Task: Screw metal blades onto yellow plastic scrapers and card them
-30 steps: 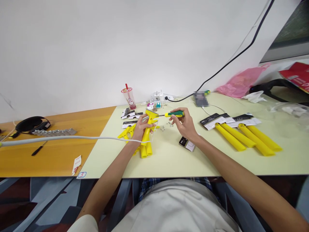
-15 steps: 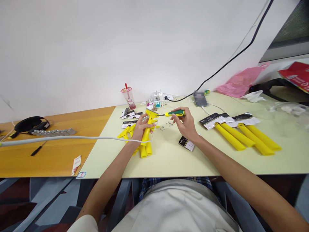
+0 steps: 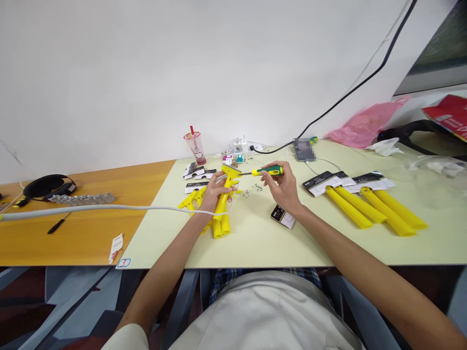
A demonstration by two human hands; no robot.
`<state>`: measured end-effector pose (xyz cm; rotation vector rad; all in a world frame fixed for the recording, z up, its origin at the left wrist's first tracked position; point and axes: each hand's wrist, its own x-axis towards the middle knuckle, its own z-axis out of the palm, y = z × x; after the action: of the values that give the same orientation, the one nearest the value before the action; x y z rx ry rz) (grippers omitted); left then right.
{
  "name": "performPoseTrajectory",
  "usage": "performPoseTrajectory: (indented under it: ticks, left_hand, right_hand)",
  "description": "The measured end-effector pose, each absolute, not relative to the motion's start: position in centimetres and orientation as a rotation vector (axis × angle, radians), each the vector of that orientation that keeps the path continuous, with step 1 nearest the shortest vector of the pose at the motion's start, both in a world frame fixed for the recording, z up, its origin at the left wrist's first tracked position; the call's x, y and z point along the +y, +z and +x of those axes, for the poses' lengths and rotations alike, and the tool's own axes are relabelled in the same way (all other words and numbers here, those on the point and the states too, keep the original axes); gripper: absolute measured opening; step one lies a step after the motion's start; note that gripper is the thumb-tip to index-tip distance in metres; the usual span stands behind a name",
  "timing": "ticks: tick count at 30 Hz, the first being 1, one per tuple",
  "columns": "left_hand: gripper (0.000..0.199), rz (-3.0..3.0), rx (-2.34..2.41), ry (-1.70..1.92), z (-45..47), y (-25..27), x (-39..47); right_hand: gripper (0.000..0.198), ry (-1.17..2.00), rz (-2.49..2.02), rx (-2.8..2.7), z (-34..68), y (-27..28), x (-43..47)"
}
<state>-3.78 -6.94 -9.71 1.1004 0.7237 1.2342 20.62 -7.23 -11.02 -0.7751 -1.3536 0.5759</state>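
My left hand [image 3: 211, 195] is closed round a yellow scraper [image 3: 226, 187] with a wide flat head, held above the table. My right hand [image 3: 282, 184] grips a green-and-yellow screwdriver [image 3: 268, 171]. The screwdriver lies nearly level, its shaft pointing left with the tip at the scraper's head. Whether the tip sits in a screw is too small to tell. More yellow scraper handles [image 3: 193, 198] lie beneath and behind my left hand. Small screws or nuts [image 3: 257, 186] are scattered on the table between my hands.
Yellow handles with black-and-white cards [image 3: 350, 206] lie on the right. A card packet [image 3: 282, 216] sits below my right wrist. At the back stand a cup with a straw [image 3: 196, 148], a power strip [image 3: 239, 145] and a phone [image 3: 304, 149]. A white cable [image 3: 138, 208] crosses the left side.
The view has shifted very slightly. Both hands keep the same hold, the screwdriver still against the scraper's head.
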Motion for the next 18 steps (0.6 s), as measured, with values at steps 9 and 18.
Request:
performPoseTrajectory:
  ticks: [9,18]
  left_hand:
    - [0.069,1.093,0.746,1.235,-3.83,-10.13,-6.81]
    - [0.068,1.107,0.741,1.221,-4.07,-10.37,-6.56]
  right_hand:
    - [0.041,0.614,-0.734,-1.371,20.52,-10.64,-7.59]
    - [0.039,0.643,-0.731,-1.395,20.53,-11.12,-7.24]
